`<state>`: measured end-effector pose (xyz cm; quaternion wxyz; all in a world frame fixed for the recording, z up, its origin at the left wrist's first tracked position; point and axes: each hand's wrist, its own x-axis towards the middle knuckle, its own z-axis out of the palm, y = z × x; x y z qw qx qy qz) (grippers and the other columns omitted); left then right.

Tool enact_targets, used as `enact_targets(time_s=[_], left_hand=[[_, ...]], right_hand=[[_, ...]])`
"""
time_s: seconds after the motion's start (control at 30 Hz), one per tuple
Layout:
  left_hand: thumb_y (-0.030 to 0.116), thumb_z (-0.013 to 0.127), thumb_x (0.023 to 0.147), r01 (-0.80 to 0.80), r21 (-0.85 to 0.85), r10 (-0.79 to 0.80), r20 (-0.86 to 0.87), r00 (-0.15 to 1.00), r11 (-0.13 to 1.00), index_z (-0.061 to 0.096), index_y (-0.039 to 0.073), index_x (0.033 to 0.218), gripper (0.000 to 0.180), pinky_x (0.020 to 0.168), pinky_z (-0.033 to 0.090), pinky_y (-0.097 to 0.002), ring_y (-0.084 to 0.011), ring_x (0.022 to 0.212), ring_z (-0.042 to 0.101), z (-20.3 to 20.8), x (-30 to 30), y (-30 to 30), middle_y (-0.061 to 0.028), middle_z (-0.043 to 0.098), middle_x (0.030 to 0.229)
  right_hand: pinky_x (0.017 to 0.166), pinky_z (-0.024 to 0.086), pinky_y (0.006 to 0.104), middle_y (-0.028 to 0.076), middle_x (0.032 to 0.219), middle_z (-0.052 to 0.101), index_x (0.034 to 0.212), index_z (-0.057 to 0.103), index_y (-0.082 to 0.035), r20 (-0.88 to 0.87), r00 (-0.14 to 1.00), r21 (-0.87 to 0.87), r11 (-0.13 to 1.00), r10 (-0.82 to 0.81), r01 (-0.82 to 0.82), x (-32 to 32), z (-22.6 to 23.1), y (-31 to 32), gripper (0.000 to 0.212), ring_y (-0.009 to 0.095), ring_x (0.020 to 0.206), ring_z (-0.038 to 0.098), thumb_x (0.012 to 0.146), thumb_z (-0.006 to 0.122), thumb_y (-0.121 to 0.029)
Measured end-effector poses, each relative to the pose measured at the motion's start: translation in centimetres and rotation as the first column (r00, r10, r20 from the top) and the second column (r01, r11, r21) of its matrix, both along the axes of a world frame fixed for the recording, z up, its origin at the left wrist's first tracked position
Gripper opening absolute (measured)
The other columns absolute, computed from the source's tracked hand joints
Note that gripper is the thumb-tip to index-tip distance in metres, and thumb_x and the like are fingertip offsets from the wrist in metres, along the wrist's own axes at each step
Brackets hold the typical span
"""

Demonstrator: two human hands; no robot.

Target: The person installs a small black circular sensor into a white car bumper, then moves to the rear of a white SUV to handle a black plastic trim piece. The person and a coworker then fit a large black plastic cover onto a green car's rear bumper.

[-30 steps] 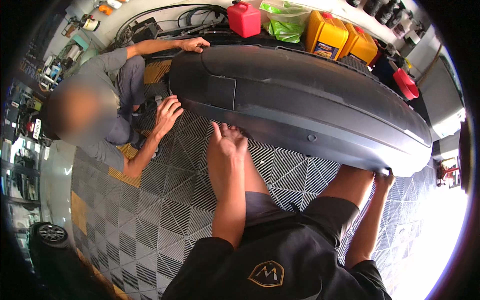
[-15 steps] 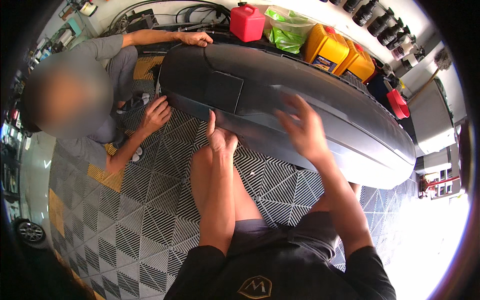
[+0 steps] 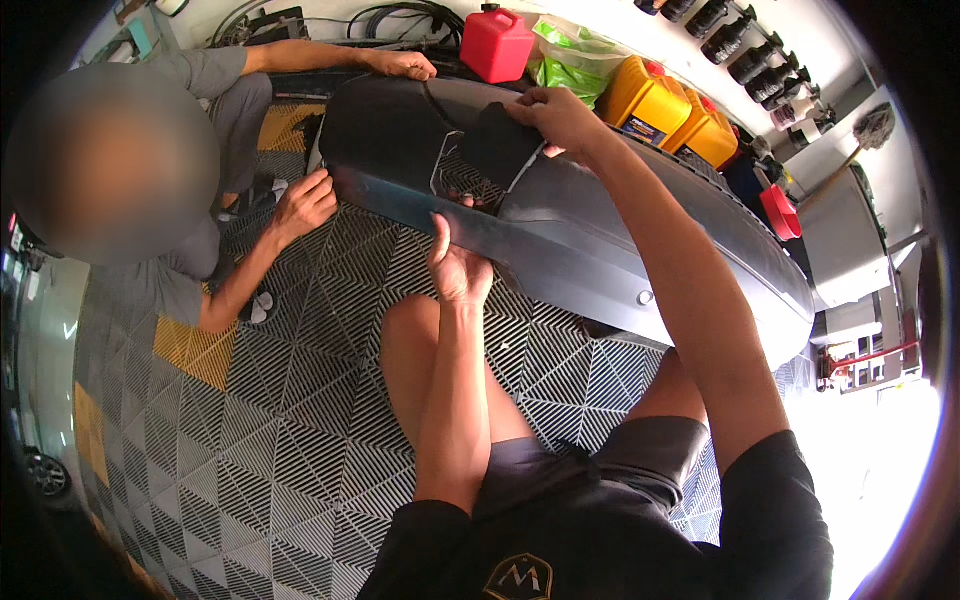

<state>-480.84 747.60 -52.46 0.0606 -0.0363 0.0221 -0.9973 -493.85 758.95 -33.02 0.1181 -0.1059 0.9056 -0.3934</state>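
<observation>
A large dark grey car bumper [image 3: 600, 235] lies in front of me, stretching from upper left to right. My left hand [image 3: 460, 268] grips its near edge, thumb on the outside. Its fingertips show through a square opening in the bumper. My right hand [image 3: 562, 122] pinches the top corner of a black square cover panel [image 3: 497, 145]. The panel is tilted up beside the opening, with a pale line along its right edge. Whether it is still joined to the bumper, I cannot tell.
A crouching person at left has one hand [image 3: 402, 65] on the bumper's far edge and another hand [image 3: 305, 208] at its left end. Behind stand a red jerrycan [image 3: 497, 46], yellow canisters [image 3: 645, 100] and a green-and-white bag [image 3: 575, 60]. Patterned floor tiles [image 3: 330, 400] lie below.
My right hand has moved up and left and taken hold of the square cover panel, which has swung up from the bumper, uncovering the opening. My left hand has shifted slightly right.
</observation>
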Motion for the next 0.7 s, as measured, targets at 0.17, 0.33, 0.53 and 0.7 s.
enact_targets(time_s=[0.17, 0.33, 0.53, 0.7], left_hand=[[0.054, 0.060, 0.095, 0.036, 0.044, -0.038, 0.060, 0.997, 0.998, 0.057, 0.014, 0.132, 0.055, 0.102, 0.045, -0.0480, -0.0244, 0.114, 0.057, -0.6, -0.1, -1.2, -0.0052, 0.064, 0.119], [0.055, 0.054, 0.098, 0.069, 0.050, -0.073, 0.075, 0.995, 0.996, 0.057, 0.016, 0.135, 0.054, 0.109, 0.037, -0.0570, -0.0338, 0.126, 0.049, 0.3, 0.3, -1.2, -0.0093, 0.056, 0.135], [0.056, 0.056, 0.096, 0.061, 0.021, -0.063, 0.134, 0.989, 0.998, 0.060, 0.023, 0.134, 0.051, 0.114, 0.024, -0.0681, -0.0406, 0.140, 0.035, -0.7, 0.8, -1.7, -0.0166, 0.046, 0.149], [0.057, 0.061, 0.093, 0.093, 0.064, -0.103, 0.189, 0.977, 0.994, 0.061, 0.020, 0.130, 0.052, 0.112, 0.030, -0.0650, -0.0343, 0.127, 0.049, 0.0, 1.6, -2.1, -0.0103, 0.063, 0.123]], right_hand=[[0.076, 0.053, 0.0406, 0.016, 0.083, 0.070, 0.110, 0.072, -0.007, -0.517, 0.855, 0.178, 0.982, 0.039, 0.063, 1.7, -2.3, -0.6, 0.038, 0.029, 0.081, 0.068, 0.093, 0.067, -0.041], [0.071, 0.052, 0.0401, 0.017, 0.077, 0.068, 0.111, 0.069, -0.005, -0.568, 0.819, 0.014, 0.994, -0.083, 0.110, 4.3, -3.0, 0.9, 0.033, 0.029, 0.073, 0.068, 0.093, 0.068, -0.032], [0.062, 0.047, 0.0328, 0.011, 0.066, 0.057, 0.111, 0.064, -0.003, -0.574, 0.782, -0.328, 0.943, -0.243, 0.053, 6.0, -5.2, 1.4, 0.022, 0.018, 0.060, 0.052, 0.092, 0.068, -0.013], [0.063, 0.045, 0.0297, 0.009, 0.073, 0.057, 0.113, 0.060, -0.003, -0.559, 0.770, -0.455, 0.890, -0.308, 0.026, 7.5, -6.6, 1.4, 0.021, 0.015, 0.065, 0.051, 0.093, 0.065, -0.006]])
